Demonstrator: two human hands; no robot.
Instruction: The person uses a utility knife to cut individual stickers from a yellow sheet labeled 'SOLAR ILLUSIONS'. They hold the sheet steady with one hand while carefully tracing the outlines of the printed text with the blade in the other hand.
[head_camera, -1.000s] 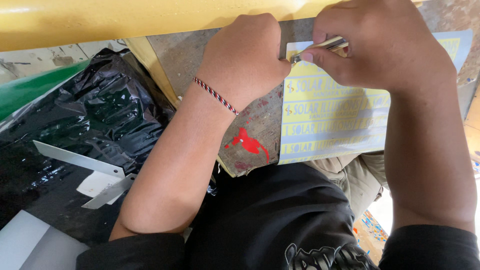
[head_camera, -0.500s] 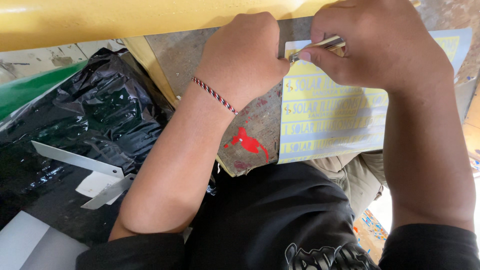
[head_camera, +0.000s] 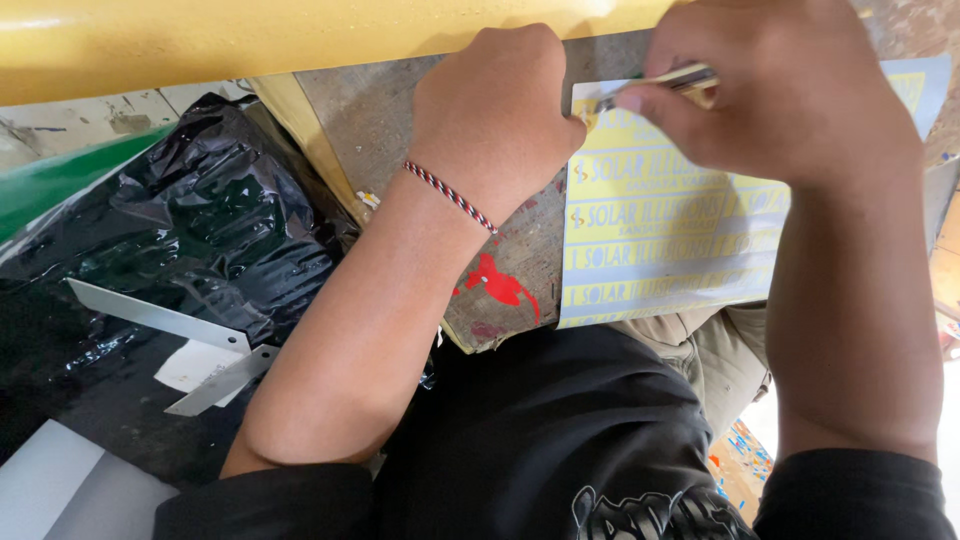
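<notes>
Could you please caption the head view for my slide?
Left hand steadies a yellow sticker sheet while right hand works a thin tool.

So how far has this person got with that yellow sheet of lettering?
Hard to say what is finished. In hand: the right hand works a thin tool at the top left of the yellow lettered sheet, while the left hand steadies its edge. The lower rows look untouched.
</notes>
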